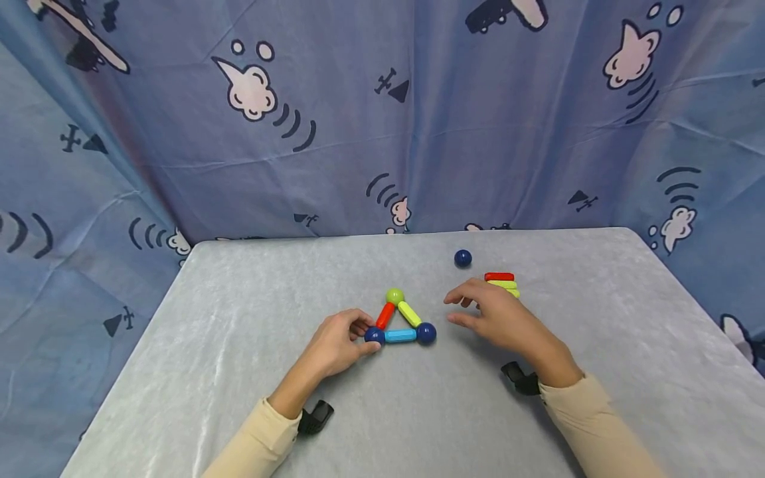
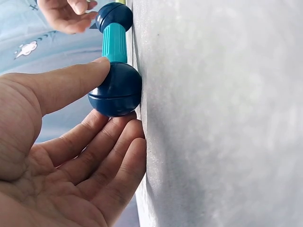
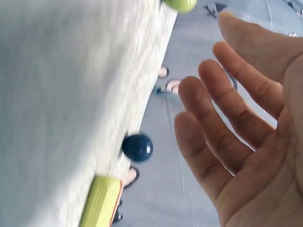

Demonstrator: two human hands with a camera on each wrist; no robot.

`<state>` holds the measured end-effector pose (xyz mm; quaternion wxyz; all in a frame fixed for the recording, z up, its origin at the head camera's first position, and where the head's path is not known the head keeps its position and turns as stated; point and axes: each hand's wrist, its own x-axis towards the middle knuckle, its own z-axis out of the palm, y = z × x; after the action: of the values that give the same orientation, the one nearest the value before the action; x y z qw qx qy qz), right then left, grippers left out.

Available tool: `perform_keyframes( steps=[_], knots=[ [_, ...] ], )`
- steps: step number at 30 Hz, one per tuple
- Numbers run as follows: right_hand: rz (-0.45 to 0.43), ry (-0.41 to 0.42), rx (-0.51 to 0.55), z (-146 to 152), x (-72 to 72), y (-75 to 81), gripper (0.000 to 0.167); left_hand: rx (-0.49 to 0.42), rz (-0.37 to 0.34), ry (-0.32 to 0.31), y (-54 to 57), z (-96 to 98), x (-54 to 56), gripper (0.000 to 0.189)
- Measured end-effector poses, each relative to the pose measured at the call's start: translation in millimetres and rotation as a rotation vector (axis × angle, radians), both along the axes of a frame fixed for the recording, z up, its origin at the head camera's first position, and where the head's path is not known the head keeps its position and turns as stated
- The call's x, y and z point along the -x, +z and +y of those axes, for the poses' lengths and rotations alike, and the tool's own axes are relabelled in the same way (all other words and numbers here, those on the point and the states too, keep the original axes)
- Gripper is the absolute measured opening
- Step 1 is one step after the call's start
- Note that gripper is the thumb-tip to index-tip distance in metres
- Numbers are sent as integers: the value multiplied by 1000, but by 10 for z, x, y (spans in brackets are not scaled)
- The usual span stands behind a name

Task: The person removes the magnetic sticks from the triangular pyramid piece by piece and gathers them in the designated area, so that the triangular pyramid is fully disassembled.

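Note:
A triangle of toy building pieces lies flat mid-table. Its sides are a red rod, a yellow-green rod and a light blue ridged rod. A lime green ball forms the far corner, and dark blue balls form the near-left corner and near-right corner. My left hand holds the near-left ball between thumb and fingertips. Over the table to the right of the triangle, my right hand is held with relaxed, spread fingers and nothing in them.
Beyond the right hand sits a loose dark blue ball. Close behind that hand lie a red rod and yellow-green rods, partly covered by it. A patterned blue curtain hangs behind the grey-white table.

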<state>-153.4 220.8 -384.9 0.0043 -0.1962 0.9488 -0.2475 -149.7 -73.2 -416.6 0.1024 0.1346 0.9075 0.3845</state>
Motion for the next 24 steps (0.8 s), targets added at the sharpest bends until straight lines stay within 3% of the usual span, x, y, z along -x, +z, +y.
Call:
perform_keyframes(
  steps=[7,14,24],
  knots=[
    [-43,93,-18,-191,-55,-61,27,15,6,-9,8,8,-10,30],
    [-78,104,-42,-317,-97,-118,30,23,15,-10,32,29,-28,30],
    [-59,109,-58,-399,-111,-188,32,27,0,-23,59,13,2,31]
  ],
)
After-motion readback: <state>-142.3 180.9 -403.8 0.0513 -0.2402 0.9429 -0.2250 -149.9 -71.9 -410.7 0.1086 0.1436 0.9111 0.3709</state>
